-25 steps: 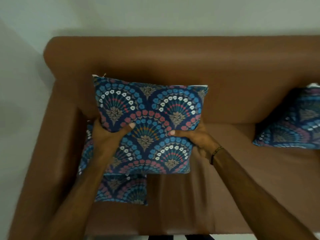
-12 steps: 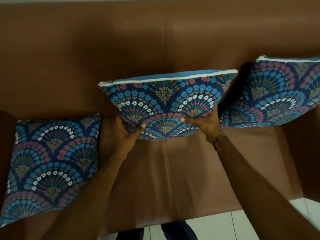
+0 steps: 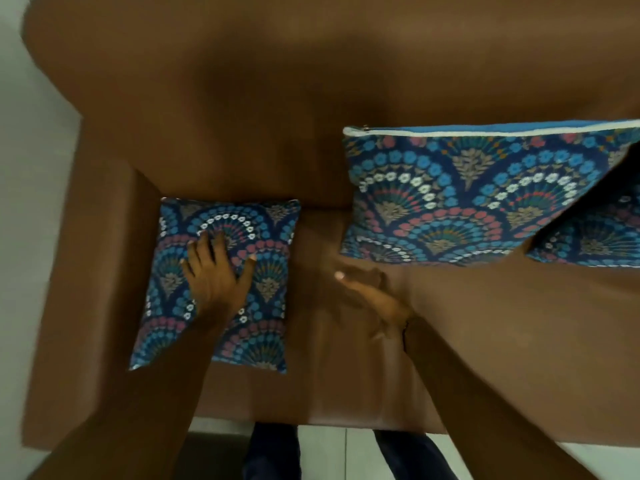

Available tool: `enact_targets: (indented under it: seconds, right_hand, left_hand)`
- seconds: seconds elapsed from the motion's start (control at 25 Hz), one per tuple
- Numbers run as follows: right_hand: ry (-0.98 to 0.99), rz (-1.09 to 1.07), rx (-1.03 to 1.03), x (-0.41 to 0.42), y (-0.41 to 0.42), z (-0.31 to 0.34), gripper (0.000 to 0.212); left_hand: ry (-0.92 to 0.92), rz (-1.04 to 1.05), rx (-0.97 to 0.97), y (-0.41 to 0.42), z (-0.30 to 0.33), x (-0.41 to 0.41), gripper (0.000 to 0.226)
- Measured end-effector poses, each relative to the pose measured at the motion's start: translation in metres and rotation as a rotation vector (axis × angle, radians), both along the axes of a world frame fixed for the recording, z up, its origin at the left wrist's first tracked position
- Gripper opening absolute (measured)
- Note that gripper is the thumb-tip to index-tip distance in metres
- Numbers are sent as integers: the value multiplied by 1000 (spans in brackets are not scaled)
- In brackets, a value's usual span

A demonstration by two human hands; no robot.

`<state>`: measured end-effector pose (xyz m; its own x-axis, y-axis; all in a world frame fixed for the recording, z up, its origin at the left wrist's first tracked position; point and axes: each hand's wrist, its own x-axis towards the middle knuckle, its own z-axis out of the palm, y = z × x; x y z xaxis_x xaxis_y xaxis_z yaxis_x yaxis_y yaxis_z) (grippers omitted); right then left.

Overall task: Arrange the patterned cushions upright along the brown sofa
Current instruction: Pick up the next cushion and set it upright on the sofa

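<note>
- Head view, looking steeply down: left hand (image 3: 216,271) has fingers (image 3: 199,249) spread, palm flat on the patterned face of the left cushion (image 3: 221,285). Nothing is pinched; the hand presses or rests on the fabric.
- Right hand (image 3: 370,289) is motion-blurred, fingers extended and loosely apart, holding nothing. It sits over bare seat, just near of the middle cushion's lower edge; whether it touches the seat cannot be told.
- A dark band shows at the right wrist; detail too blurred to describe.
- Left cushion lies flat on the seat at the left end of the brown sofa (image 3: 242,116), its left edge close to the left armrest, its far edge near the foot of the backrest.
- Middle cushion (image 3: 467,199) stands upright against the backrest, right of the left cushion with a gap of bare seat between them. White piping and a plain blue back panel show along its top edge.
- Right cushion (image 3: 595,237) is cut off by the frame's right edge; its left part is overlapped by the middle cushion. Its tilt cannot be judged.
- Near edge of scene: pale floor tiles (image 3: 332,452) and dark trouser legs (image 3: 273,452) below the sofa front.
</note>
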<state>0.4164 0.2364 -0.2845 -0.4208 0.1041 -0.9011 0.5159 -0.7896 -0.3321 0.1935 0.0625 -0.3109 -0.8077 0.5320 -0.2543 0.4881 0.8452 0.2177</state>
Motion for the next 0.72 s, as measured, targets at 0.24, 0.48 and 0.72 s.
enact_targets:
  seconds: [0.24, 0.48, 0.72]
  right_hand:
    - [31, 115, 117, -141, -101, -24, 51]
    - [58, -86, 373, -150, -124, -22, 59]
    - [140, -150, 751, -194, -80, 2, 103]
  left_hand:
    - [-425, 489, 107, -65, -18, -111, 143]
    - [-728, 476, 525, -85, -10, -136, 121]
    - [-586, 238, 765, -51, 21, -165, 143]
